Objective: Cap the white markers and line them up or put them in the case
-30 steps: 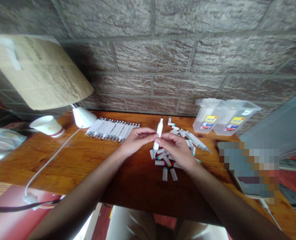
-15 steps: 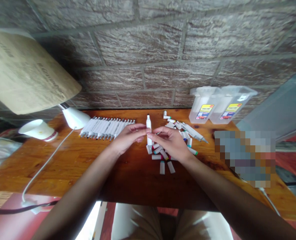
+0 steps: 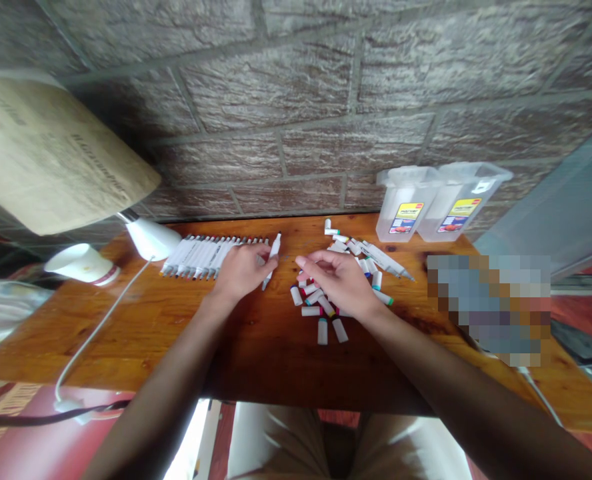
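My left hand (image 3: 241,272) is closed on a white marker (image 3: 273,255), holding it tilted just right of a neat row of capped markers (image 3: 211,257) lying on the wooden table (image 3: 176,320). My right hand (image 3: 337,280) hovers with fingers loosely spread over a heap of loose white caps with coloured ends (image 3: 321,310), holding nothing I can see. Several uncapped markers (image 3: 381,261) lie beyond the right hand.
Two clear plastic marker boxes (image 3: 426,203) stand against the brick wall at the back right. A white lamp base (image 3: 149,238) with its cord (image 3: 96,333) and a paper cup (image 3: 81,264) sit at the left. A blurred-out object (image 3: 486,307) lies at the right.
Both hands held the marker upright before. Now the right hand has let go and the left hand has carried the marker left, toward the end of the row.
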A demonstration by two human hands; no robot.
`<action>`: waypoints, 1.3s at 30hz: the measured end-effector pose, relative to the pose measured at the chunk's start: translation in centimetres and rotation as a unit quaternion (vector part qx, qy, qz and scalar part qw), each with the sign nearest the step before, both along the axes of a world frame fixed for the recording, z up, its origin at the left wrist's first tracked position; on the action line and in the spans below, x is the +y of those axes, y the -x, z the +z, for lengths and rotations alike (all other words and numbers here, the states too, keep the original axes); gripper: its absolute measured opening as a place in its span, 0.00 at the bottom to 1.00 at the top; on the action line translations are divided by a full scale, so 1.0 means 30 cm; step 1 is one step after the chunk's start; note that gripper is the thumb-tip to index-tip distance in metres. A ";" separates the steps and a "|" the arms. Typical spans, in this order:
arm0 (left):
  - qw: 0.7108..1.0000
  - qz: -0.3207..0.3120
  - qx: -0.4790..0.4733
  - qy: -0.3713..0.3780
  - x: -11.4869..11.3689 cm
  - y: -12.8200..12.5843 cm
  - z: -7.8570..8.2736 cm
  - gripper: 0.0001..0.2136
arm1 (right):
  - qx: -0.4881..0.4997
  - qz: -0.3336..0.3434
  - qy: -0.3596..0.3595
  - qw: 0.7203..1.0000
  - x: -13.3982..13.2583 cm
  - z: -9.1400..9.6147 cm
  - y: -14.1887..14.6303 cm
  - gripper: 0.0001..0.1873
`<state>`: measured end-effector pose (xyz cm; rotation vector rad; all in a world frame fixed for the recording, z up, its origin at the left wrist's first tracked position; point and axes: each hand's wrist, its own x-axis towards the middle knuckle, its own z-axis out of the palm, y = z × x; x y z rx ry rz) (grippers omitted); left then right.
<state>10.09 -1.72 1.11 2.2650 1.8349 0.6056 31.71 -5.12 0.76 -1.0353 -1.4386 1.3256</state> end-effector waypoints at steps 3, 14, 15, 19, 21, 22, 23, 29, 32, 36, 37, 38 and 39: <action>0.998 0.024 0.049 0.005 0.007 -0.003 -0.010 0.14 | -0.007 0.003 -0.003 1.000 0.001 -0.005 0.000 0.20; 0.996 0.062 0.065 0.022 0.031 -0.001 -0.033 0.17 | -0.032 0.006 -0.022 0.999 0.001 -0.008 -0.002 0.20; 0.996 0.061 0.061 0.020 0.032 0.000 -0.035 0.17 | -0.037 0.005 -0.029 0.999 0.005 -0.003 -0.008 0.19; 0.997 0.061 0.040 0.015 0.034 0.009 -0.044 0.15 | -0.138 -0.034 -0.123 0.982 0.040 0.040 -0.082 0.14; 0.998 0.060 0.031 0.009 0.036 0.013 -0.048 0.15 | -0.231 -0.122 -0.163 0.951 0.068 0.069 -0.152 0.10; 0.998 0.059 0.027 0.005 0.036 0.014 -0.049 0.14 | -0.283 -0.160 -0.169 0.931 0.083 0.082 -0.190 0.10; 0.998 0.056 0.025 0.000 0.036 0.015 -0.051 0.14 | -0.333 -0.182 -0.164 0.910 0.097 0.091 -0.228 0.10; 0.998 0.055 0.011 0.005 0.036 0.011 -0.054 0.15 | -0.564 -0.148 -0.053 0.811 0.147 0.075 -0.355 0.11; 0.998 0.054 0.010 0.005 0.037 0.012 -0.055 0.14 | -0.608 -0.122 -0.026 0.784 0.155 0.055 -0.363 0.12; 0.998 0.055 0.018 0.006 0.036 0.014 -0.058 0.14 | -0.626 -0.125 -0.021 0.769 0.164 0.044 -0.377 0.11; 0.998 0.057 0.024 0.005 0.036 0.014 -0.059 0.14 | -0.627 -0.124 -0.022 0.769 0.166 0.043 -0.381 0.11; 0.998 0.059 0.030 0.002 0.035 0.013 -0.060 0.14 | -0.627 -0.122 -0.023 0.769 0.168 0.043 -0.385 0.11; 0.998 0.060 0.034 -0.001 0.035 0.012 -0.061 0.14 | -0.627 -0.121 -0.024 0.769 0.169 0.043 -0.386 0.11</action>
